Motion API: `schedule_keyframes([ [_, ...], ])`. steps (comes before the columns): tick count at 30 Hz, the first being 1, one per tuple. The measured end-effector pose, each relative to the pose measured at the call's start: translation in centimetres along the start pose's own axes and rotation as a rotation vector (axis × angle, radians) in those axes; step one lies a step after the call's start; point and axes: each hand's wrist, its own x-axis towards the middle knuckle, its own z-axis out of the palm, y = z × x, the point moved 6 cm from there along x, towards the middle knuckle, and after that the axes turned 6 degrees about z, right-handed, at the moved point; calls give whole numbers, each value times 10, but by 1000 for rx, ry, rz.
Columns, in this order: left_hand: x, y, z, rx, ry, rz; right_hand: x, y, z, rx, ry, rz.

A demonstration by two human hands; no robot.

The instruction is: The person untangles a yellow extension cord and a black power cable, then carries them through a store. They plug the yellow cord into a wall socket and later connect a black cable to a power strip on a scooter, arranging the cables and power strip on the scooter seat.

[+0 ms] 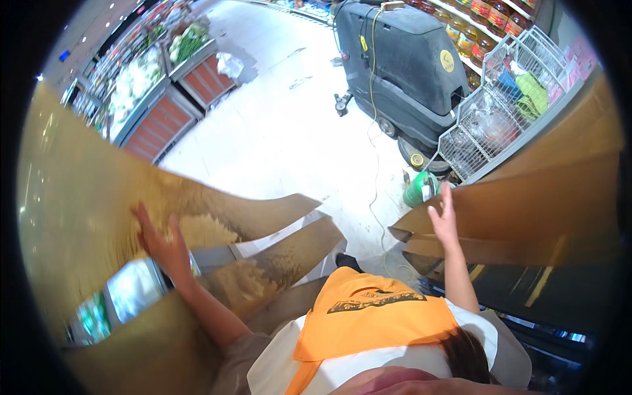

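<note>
Amber plastic curtain strips hang on both sides of me, scuffed and glossy. My left hand (165,247) is raised with fingers apart at the left curtain strip (74,197); whether it presses on the strip I cannot tell. Below it, another scuffed strip (276,261) crosses towards the middle. On the other side, my right hand (446,222) stands upright at the edge of the right curtain strip (533,217), thumb apart from the fingers and nothing held. An orange apron (375,326) with dark printing covers my front.
A dark floor scrubber (400,64) stands ahead, with a yellow cord (374,108) trailing over the pale floor (276,133). Beside it are a green container (418,190) and wire baskets (486,133) with bags. Vegetable bins (158,123) stand left; bottled oil (466,39) fills shelves behind.
</note>
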Motion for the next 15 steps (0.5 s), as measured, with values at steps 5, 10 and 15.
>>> schedule_keyframes([
  [5, 68, -27, 21, 166, 172, -17, 60, 46, 3, 50, 264, 407],
  [10, 131, -38, 90, -281, 336, -115, 131, 53, 24, -192, 59, 541],
  [15, 177, -50, 159, -607, 925, -194, 253, 99, 48, -72, 50, 688],
])
